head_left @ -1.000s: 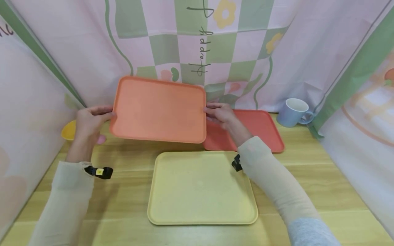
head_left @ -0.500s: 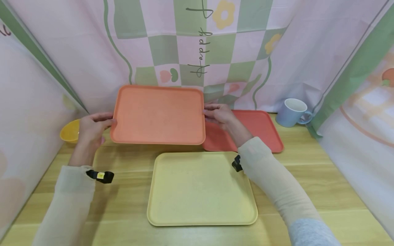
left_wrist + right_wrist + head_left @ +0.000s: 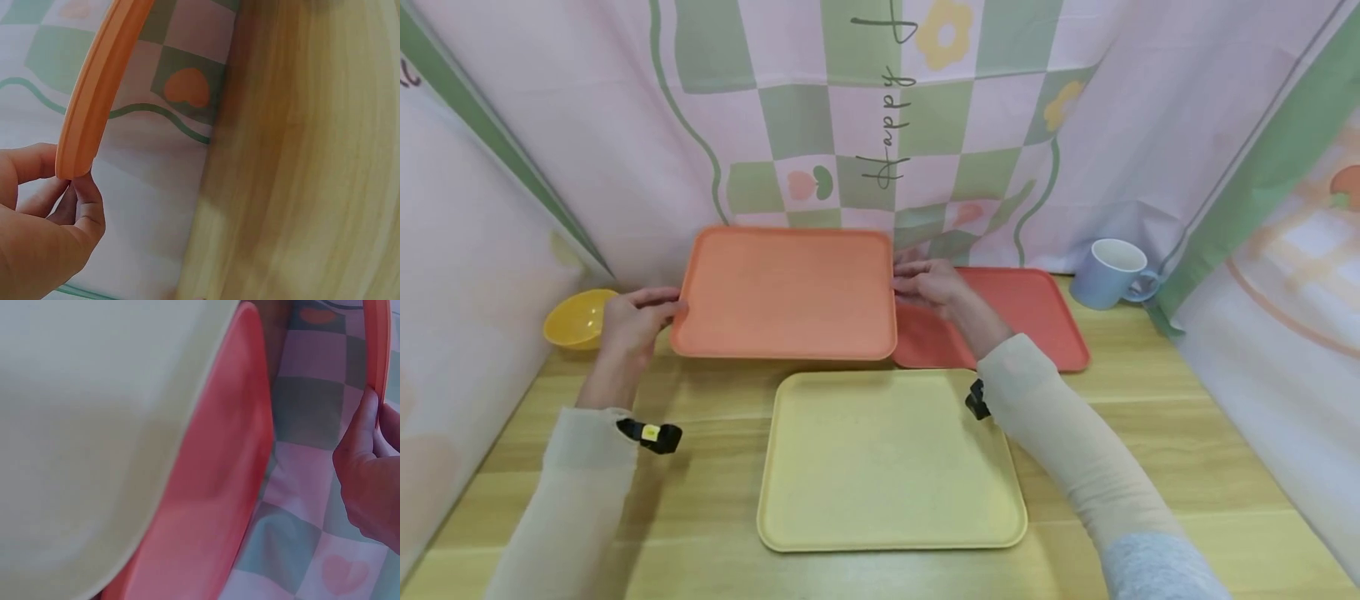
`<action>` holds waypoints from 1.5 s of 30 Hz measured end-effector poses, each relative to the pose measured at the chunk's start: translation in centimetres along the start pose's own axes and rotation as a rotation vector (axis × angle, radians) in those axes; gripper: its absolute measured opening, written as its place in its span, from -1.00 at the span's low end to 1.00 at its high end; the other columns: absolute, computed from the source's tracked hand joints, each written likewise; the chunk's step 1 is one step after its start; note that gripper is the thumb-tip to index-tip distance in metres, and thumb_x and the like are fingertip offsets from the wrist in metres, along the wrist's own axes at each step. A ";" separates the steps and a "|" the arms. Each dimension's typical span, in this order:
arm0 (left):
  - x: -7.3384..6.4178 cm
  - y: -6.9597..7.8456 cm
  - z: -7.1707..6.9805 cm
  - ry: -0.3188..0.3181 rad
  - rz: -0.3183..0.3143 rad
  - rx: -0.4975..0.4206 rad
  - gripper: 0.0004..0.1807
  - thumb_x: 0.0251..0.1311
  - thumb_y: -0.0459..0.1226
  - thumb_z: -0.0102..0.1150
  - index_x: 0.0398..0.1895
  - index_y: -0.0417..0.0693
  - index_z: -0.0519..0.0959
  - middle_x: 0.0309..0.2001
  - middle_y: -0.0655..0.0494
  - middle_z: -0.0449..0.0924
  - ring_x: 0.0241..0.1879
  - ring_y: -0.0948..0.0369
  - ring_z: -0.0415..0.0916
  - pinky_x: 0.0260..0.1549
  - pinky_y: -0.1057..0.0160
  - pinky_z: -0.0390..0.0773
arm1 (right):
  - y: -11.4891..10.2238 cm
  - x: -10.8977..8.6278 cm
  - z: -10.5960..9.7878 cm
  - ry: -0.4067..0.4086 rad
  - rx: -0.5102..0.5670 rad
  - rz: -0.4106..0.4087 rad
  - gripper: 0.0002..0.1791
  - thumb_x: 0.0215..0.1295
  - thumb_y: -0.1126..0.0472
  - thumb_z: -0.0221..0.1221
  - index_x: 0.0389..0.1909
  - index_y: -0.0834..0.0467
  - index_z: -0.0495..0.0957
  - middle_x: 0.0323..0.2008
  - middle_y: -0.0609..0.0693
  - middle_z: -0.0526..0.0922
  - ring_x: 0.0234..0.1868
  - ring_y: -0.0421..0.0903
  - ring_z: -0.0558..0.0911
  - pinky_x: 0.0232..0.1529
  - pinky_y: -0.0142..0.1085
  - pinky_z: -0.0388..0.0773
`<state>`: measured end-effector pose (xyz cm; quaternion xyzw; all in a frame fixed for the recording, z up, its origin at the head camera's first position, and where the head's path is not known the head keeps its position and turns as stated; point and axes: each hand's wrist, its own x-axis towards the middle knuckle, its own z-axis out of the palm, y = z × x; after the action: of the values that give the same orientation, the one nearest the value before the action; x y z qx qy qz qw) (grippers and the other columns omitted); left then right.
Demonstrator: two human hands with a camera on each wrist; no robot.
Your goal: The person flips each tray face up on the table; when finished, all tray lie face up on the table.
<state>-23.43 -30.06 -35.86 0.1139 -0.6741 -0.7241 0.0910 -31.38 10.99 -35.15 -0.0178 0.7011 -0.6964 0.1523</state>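
Observation:
An orange rectangular tray point(image 3: 786, 293) is held up off the table behind the yellow tray, its inner face toward the head camera. My left hand point(image 3: 634, 323) pinches its left edge between thumb and fingers; the left wrist view shows the orange rim between them. At the opposite edge, my right hand point(image 3: 934, 286) pinches the tray, also seen at the right of the right wrist view. A pale yellow tray point(image 3: 891, 462) lies flat on the table in front. Under my right hand and forearm lies a red tray point(image 3: 1026, 312), partly hidden.
A yellow bowl point(image 3: 576, 321) stands at the back left beside my left hand. At the back right is a blue mug point(image 3: 1112, 273). A patterned cloth point(image 3: 805, 125) hangs behind the wooden table point(image 3: 700, 500), with more cloth at both sides.
Both hands have lowered the orange tray, and its tilt has levelled out. My left hand has moved down and slightly right, uncovering more of the yellow bowl.

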 end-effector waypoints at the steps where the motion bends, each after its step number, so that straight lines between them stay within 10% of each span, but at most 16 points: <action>1: 0.0 -0.2 0.0 0.002 0.004 0.000 -0.84 0.17 -0.54 0.35 -0.31 -0.12 0.75 -0.29 0.17 0.62 -0.34 0.30 0.59 -0.32 0.44 0.63 | 0.2 0.1 0.1 -0.003 0.003 0.001 -0.52 0.44 0.52 0.09 0.35 0.45 0.38 0.00 0.18 0.60 -0.33 -0.22 0.71 -0.05 -0.27 0.68; 11: 0.5 -1.5 -0.2 0.011 0.028 -0.022 -0.79 0.14 -0.58 0.34 -0.38 -0.12 0.76 -0.44 0.21 0.68 -0.44 0.32 0.59 -0.40 0.44 0.62 | 1.3 0.9 0.4 -0.002 0.027 0.009 -0.54 0.43 0.55 0.06 0.32 0.53 0.36 -0.29 0.02 0.65 -0.36 -0.22 0.70 -0.08 -0.28 0.69; 21: 1.2 -2.2 -0.6 0.021 0.007 -0.045 -0.80 0.14 -0.60 0.32 -0.31 -0.17 0.76 -0.43 0.22 0.68 -0.43 0.33 0.60 -0.40 0.44 0.61 | 1.8 1.1 1.0 -0.001 0.017 0.051 -0.49 0.45 0.53 0.05 0.39 0.46 0.31 0.07 0.27 0.56 -0.33 -0.23 0.68 0.21 -0.11 0.52; 27: 1.4 -2.3 -0.7 0.030 0.010 -0.013 -0.82 0.15 -0.59 0.32 -0.26 -0.21 0.75 -0.42 0.23 0.66 -0.40 0.33 0.59 -0.40 0.45 0.61 | 2.2 1.2 1.3 0.008 0.008 0.091 -0.48 0.46 0.49 0.07 0.41 0.41 0.32 0.27 0.33 0.46 -0.32 -0.20 0.68 0.00 -0.27 0.66; 45: 1.5 -2.6 -0.9 0.030 -0.060 0.124 -0.67 0.23 -0.51 0.30 0.07 -0.34 0.64 -0.40 0.33 0.63 -0.31 0.38 0.56 -0.32 0.45 0.61 | 2.8 1.7 2.2 0.036 -0.006 0.151 -0.55 0.40 0.51 0.14 0.29 0.45 0.42 -0.05 0.22 0.61 -0.42 -0.16 0.71 0.05 -0.19 0.63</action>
<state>-24.54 -31.11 -38.59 0.1503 -0.7126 -0.6814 0.0724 -32.01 8.57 -38.15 0.0473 0.7050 -0.6812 0.1916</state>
